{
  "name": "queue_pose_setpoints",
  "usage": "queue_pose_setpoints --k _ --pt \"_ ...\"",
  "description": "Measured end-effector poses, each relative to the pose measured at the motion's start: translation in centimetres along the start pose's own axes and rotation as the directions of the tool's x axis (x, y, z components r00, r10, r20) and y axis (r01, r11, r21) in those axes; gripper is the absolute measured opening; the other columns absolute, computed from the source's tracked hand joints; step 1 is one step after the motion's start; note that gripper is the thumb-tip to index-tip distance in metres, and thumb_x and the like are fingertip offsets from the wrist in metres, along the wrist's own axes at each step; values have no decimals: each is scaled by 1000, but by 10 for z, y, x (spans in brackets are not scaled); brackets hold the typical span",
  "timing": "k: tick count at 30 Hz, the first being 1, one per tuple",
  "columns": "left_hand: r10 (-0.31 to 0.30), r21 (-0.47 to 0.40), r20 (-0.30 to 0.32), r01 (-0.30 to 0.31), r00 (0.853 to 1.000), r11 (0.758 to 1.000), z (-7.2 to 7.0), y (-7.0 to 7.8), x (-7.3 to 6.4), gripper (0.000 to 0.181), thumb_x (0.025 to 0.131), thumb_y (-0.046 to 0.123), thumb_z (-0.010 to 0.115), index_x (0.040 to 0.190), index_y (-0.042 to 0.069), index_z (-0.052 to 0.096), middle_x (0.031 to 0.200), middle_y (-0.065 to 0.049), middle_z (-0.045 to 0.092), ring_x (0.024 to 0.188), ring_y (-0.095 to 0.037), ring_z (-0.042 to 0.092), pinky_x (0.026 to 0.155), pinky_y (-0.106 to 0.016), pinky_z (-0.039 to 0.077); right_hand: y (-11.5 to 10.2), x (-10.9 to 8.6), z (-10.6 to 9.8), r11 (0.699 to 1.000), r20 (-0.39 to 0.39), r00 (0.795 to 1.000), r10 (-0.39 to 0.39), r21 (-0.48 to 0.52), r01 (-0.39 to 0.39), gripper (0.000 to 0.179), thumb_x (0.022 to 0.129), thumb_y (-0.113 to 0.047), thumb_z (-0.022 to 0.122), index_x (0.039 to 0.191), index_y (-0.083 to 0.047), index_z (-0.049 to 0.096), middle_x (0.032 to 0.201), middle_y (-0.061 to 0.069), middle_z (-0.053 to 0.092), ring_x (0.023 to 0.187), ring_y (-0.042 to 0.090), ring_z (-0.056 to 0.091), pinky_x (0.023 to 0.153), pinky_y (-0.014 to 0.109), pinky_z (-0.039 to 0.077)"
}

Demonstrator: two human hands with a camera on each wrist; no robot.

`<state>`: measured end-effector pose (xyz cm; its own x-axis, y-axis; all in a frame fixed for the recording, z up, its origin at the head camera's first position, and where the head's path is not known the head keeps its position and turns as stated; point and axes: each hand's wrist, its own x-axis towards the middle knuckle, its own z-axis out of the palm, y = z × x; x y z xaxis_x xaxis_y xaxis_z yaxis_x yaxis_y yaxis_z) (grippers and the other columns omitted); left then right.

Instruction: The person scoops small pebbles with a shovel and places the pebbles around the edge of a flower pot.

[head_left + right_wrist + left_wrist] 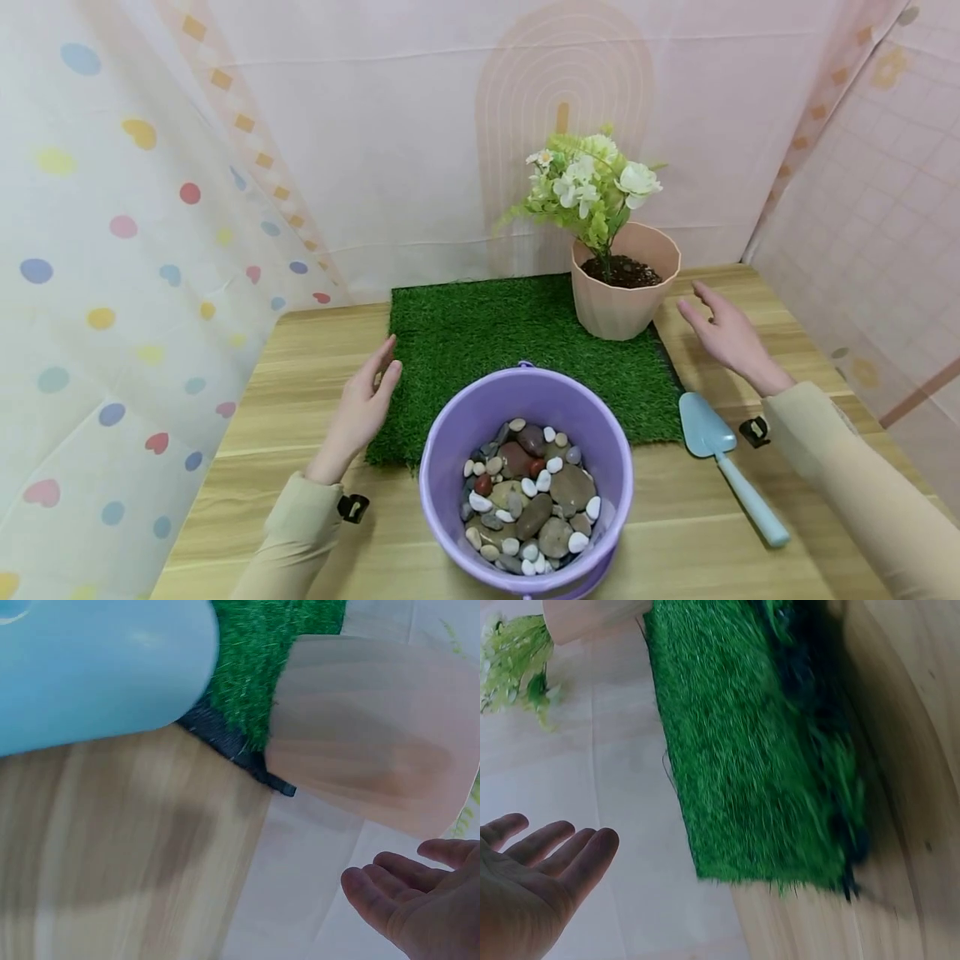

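My left hand (360,406) is held over the left edge of the green artificial turf mat (480,333), its fingers relaxed and nothing in them. To the right, my right hand (727,333) hovers beside the pink flower pot (618,308), apart from it, with loose fingers. White flowers (585,179) with green leaves stand in dark soil (633,272) inside the pot, which sits on the mat's back right corner. A light blue trowel (742,475) lies below my right hand, its blade by the mat's right edge. The right wrist view shows the trowel blade (105,671) close up.
A purple bucket (442,492) stands at the front middle, overlapping the mat in view. Inside it are many pebbles (532,517), white, brown, grey and red. The wooden table (315,350) meets patterned cloth walls (360,167) at the back and sides.
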<state>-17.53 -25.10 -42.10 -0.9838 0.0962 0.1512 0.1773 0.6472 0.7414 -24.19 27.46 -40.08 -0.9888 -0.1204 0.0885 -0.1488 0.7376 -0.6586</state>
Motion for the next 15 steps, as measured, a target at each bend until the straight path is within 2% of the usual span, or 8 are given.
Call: queue_pose_setpoints --k 4,8,15 --pt "12 -30 20 -12 1000 999 8 4 7 59 115 39 38 168 13 28 170 -17 36 155 -41 40 126 -60 35 -6 10 -1 999 6 1000 15 28 -15 77 114 -48 32 165 7 16 164 40 28 150 60 31 122 71 31" --pt "4 -56 29 -2 1000 998 15 7 15 60 115 42 38 167 15 30 168 -16 42 153 -40 45 127 -59 36 -10 21 -3 997 26 998 49 62 -51 79 114 -51 28 166 6 11 163 40 32 150 58 34 123 70 30" --pt "13 -86 41 -10 999 996 22 17 28 59 114 46 40 165 18 35 165 -13 48 151 -38 47 123 -60 41 -19 37 -6 969 100 989 106 215 -126 77 113 -54 23 170 -7 1 169 36 22 148 56 39 118 65 42"
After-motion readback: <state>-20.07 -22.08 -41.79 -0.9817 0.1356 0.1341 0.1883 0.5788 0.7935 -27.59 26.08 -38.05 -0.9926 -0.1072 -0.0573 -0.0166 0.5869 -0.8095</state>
